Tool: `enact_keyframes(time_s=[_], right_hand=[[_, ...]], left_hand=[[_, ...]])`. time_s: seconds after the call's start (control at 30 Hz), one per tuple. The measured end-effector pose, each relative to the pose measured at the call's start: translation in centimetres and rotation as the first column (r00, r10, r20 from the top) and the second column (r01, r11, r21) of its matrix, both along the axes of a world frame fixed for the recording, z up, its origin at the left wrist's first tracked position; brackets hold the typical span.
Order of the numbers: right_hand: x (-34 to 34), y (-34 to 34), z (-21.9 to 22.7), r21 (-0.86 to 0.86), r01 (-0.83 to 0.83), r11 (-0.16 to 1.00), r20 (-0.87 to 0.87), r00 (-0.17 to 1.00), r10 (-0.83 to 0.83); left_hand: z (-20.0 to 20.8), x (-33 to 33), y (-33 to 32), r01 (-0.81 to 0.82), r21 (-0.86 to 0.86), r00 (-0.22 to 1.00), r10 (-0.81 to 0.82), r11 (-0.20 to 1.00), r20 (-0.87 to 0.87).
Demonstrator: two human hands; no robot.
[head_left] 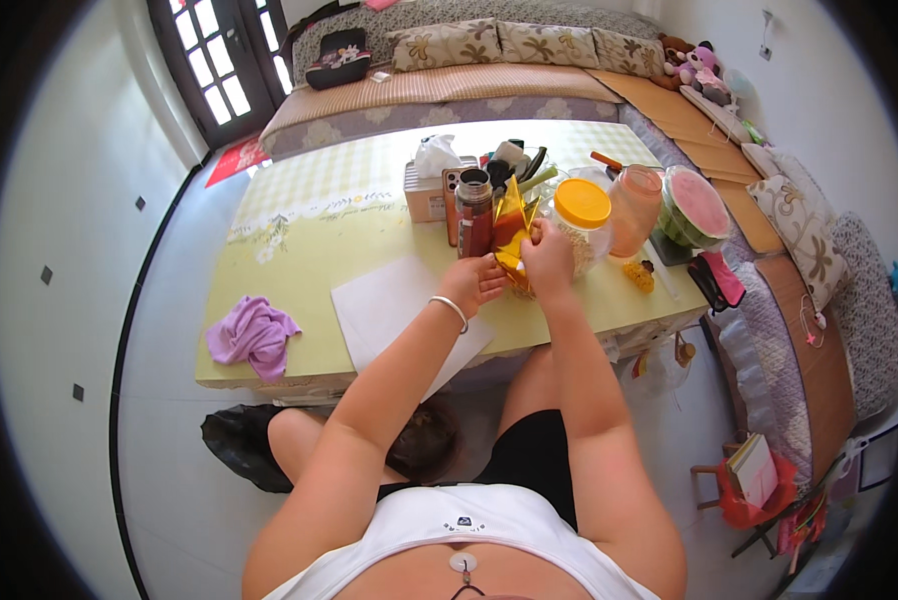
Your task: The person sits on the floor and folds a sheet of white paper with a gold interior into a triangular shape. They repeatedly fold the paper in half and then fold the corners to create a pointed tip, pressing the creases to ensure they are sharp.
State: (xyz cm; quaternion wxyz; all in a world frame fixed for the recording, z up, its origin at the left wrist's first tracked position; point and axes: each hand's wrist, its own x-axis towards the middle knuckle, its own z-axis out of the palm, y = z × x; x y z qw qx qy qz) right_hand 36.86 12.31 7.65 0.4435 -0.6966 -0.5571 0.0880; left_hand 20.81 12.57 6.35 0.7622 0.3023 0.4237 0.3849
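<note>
A shiny gold foil packet (pixel 512 222) stands on the table, among the things near its front edge. My right hand (pixel 549 258) is closed on the packet's right side, thumb and fingers pinched at its edge. Beside the packet's lower left is my left hand (pixel 474 283), its fingers stretched out with the palm turned toward the foil. Whether those fingertips touch it I cannot tell. Just behind my left hand stands a dark red flask (pixel 475 222) without a lid. To the right of the packet is a clear jar with a yellow lid (pixel 582 203), partly hidden by my right hand.
A tissue box (pixel 425 195), a pinkish jar (pixel 634 205) and a cut watermelon under wrap (pixel 693 210) crowd the table. White paper (pixel 394 308) lies left of my forearm, and a purple cloth (pixel 252 337) at the left corner. A cushioned sofa (pixel 439 88) runs behind.
</note>
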Motion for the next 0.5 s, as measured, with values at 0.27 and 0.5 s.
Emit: enact_keyframes(time_s=[0.27,0.5], right_hand=[[-3.3,-6.2,0.0,0.239,0.004,0.971,-0.034,0.999,0.004],[-7.5,-8.7,-0.4,0.229,-0.29,0.929,-0.436,0.823,0.364]], left_hand=[[-0.9,-0.7,-4.0,-0.16,0.521,0.905,0.335,0.839,-0.261],[-0.8,-5.1,-8.9,0.483,0.847,0.593,0.629,0.221,-0.502]])
